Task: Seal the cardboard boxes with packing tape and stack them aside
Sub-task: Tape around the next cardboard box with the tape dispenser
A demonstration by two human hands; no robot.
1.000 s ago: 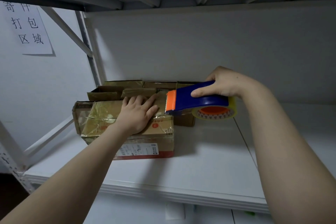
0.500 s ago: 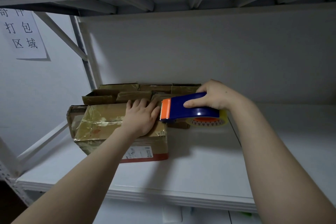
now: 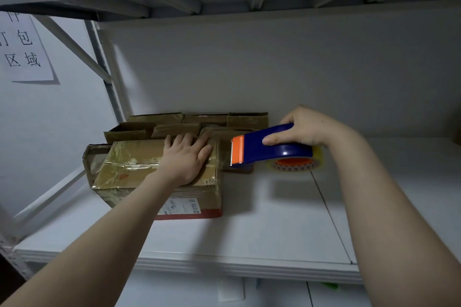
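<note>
The left hand (image 3: 185, 159) lay flat on the centre-left box (image 3: 134, 164), likely light, stiff, tape-slick and best held by its sides, while the right hand (image 3: 308, 129) gripped the tape dispenser (image 3: 259, 148).

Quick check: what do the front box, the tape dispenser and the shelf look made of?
Front box: brown cardboard, largely covered in glossy, wrinkled clear tape that glints. Tape dispenser: smooth shiny blue plastic, orange plastic cutter end. Shelf: matte white board, painted metal or laminate, cannot tell which.
</note>
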